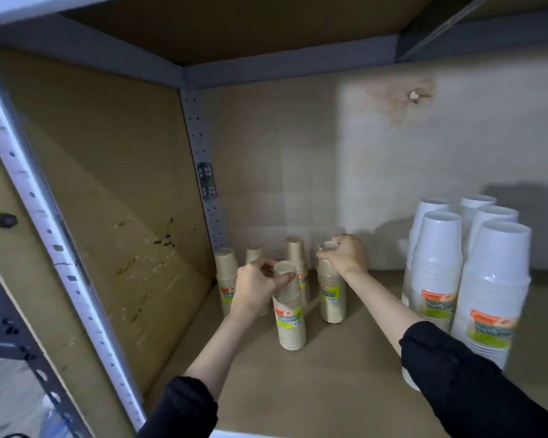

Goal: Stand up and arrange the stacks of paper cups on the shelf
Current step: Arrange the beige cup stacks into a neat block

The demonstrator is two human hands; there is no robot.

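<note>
Black sleeves: two, one on each forearm (475, 384), both arms reaching forward into the shelf (329, 374).
White cup stacks: five visible, upright, grouped at the right, nearest one (494, 295) beside the right sleeve.
Brown paper cup stacks: five, upright, clustered in the back left corner.
Left hand (257, 282): fingers curled around the top of the nearest brown stack (290, 311), thumb across its upper cup.
Right hand (345, 254): fingers pressed together, clasping the top of the brown stack just right (331, 295).
Far brown stacks: three behind the hands, against the back wall (377, 159).
</note>
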